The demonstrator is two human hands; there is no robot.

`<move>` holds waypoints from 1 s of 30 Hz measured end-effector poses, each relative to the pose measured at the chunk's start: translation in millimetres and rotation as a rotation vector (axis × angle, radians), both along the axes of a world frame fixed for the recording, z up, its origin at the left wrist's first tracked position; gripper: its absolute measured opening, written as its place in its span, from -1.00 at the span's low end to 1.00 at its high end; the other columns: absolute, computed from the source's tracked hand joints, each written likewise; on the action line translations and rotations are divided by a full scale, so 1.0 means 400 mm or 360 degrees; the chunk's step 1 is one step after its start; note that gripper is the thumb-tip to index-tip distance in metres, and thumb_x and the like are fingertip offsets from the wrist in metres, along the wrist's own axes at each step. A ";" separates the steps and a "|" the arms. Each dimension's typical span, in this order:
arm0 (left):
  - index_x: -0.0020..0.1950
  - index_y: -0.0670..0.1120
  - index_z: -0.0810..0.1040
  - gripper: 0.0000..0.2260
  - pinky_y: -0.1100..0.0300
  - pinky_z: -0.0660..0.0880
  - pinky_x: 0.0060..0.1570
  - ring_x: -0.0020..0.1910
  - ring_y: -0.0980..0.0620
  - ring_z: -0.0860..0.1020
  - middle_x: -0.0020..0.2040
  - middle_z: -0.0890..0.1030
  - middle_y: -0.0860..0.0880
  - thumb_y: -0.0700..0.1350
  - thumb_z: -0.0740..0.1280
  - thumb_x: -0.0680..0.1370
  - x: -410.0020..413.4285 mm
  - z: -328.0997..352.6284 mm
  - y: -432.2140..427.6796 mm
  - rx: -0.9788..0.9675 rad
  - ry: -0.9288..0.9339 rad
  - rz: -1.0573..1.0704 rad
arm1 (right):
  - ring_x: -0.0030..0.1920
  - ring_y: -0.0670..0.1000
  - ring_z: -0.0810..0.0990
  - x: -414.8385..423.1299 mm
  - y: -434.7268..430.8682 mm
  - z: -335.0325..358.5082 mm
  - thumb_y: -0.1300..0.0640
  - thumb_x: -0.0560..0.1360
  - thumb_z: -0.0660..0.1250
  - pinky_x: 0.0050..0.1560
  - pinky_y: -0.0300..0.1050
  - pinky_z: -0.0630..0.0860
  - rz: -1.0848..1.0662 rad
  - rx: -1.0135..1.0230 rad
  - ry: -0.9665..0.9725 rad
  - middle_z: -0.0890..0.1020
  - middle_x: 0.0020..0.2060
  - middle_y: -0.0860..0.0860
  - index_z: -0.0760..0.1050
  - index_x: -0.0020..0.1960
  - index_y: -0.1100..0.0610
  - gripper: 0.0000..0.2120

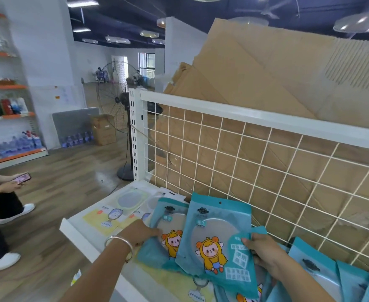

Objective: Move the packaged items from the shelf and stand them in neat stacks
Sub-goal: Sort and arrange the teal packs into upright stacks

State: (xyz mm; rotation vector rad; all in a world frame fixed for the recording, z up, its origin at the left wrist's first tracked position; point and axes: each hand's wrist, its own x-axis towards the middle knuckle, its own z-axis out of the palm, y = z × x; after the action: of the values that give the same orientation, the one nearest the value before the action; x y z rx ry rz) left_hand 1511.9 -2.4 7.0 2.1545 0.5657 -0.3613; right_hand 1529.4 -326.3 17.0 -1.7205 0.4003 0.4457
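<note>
Two teal mirror packages with a cartoon figure stand tilted on the white shelf [79,234]. My right hand [264,253] grips the right edge of the front teal package [214,243]. With a silver bangle on its wrist, my left hand [140,234] holds the left edge of the rear teal package [168,223]. Yellow and white flat mirror packages [113,212] lie on the shelf to the left. More teal packages [316,264] lean upright at the right against the wire grid.
A white wire grid back panel [244,162] with cardboard sheets [266,68] behind it bounds the shelf. A standing fan [118,101] and a cardboard box [103,129] are on the wooden floor. A seated person with a phone [22,178] is at the left.
</note>
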 end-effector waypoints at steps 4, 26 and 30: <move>-0.22 -0.17 0.52 -0.74 0.28 0.37 -0.51 -0.52 0.04 0.42 -0.42 0.53 -0.09 0.00 0.48 0.40 0.005 -0.014 0.018 -0.0459 0.0047 0.0095 | -0.06 0.18 0.64 0.001 -0.003 -0.008 0.25 0.58 0.22 -0.16 -0.06 0.58 -0.0031 -0.0006 -0.0005 0.67 -0.07 0.24 0.51 0.08 0.36 -0.80; -0.14 -0.09 0.63 -0.74 -0.10 0.53 0.07 -0.09 -0.24 0.60 -0.14 0.65 -0.18 0.10 0.43 0.42 -0.035 0.020 0.099 -0.0907 -0.0864 0.0283 | -0.20 0.03 0.60 -0.054 0.151 0.112 0.14 0.62 0.16 -0.21 -0.05 0.53 -0.0377 0.0102 -0.0531 0.64 -0.18 0.05 0.51 -0.05 0.10 -0.83; -0.04 -0.13 0.61 -0.72 -0.24 0.50 0.13 0.05 -0.28 0.59 -0.03 0.66 -0.20 0.08 0.38 0.49 -0.025 0.034 0.102 -0.0966 -0.0870 0.0258 | -0.26 -0.03 0.53 -0.072 0.164 0.150 0.18 0.62 0.14 -0.31 -0.15 0.40 -0.0498 0.0124 -0.0657 0.59 -0.23 0.03 0.48 -0.10 0.14 -0.81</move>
State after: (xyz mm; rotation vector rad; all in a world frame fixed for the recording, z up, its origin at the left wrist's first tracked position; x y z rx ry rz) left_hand 1501.7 38.5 20.4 1.5119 0.2629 0.1408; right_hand 1500.5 -260.7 77.1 -1.5892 0.3371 -0.1206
